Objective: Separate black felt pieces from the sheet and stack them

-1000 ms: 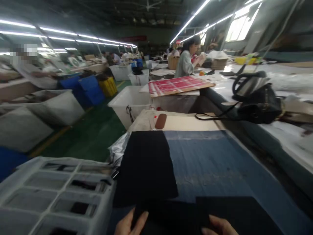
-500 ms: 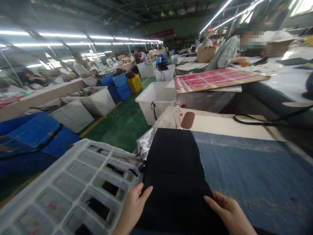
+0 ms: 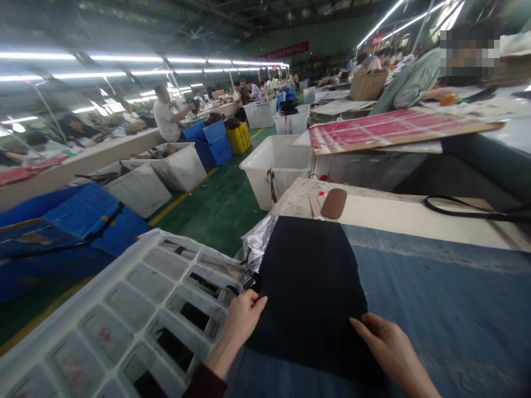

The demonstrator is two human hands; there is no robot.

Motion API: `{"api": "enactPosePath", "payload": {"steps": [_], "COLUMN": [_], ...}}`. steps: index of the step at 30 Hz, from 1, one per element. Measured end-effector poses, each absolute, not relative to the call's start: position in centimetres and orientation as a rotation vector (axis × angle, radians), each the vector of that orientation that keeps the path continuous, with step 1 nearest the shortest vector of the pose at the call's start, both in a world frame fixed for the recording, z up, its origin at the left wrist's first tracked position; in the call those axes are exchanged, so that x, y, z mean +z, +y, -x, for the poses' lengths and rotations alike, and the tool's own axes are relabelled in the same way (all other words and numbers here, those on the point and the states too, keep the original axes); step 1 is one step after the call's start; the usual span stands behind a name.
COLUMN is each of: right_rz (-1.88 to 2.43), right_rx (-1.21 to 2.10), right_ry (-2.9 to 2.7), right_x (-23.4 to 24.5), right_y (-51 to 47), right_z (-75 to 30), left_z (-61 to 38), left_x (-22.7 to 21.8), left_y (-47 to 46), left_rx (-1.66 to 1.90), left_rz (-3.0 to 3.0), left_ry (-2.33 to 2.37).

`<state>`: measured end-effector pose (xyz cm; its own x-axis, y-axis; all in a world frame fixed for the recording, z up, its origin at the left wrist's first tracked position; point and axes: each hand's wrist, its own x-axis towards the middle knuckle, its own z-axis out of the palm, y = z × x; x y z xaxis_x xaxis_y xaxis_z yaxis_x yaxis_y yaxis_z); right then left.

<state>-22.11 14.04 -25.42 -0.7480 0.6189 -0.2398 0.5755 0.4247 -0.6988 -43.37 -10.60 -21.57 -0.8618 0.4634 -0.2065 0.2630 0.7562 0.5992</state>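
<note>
A black fabric sheet [image 3: 311, 282] lies flat on the blue work surface [image 3: 448, 309]. My left hand [image 3: 243, 318] rests on its left edge, fingers curled together over the rim of the cloth. At the sheet's lower right corner my right hand [image 3: 388, 345] lies with fingers stretched along the edge, pressing on the cloth. Both hands touch the same sheet, one on each side.
A white plastic crate [image 3: 124, 320] with a grid wall stands at my left. A brown oval piece [image 3: 334, 203] lies on a pale board [image 3: 398, 213] beyond the cloth, with a black strap [image 3: 464, 207] to the right. White tubs [image 3: 277, 168] and blue bins [image 3: 70, 215] line the green aisle. Other people work at benches.
The view has swung left and down. The black sheet now lies further up the blue surface, and both hands have come more into view at its near edge.
</note>
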Motion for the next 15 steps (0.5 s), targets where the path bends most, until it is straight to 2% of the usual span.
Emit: {"api": "enactPosePath", "payload": {"steps": [15], "right_rz": [1.195], "right_rx": [1.284], "right_ry": [-2.473], "right_x": [-24.1], "right_y": [13.3], "right_z": [22.5], "left_z": [43.9], "left_x": [-21.9], "left_y": [-10.7], "left_rx": [0.812], "left_rz": [-0.575], "left_ry": [2.529]}}
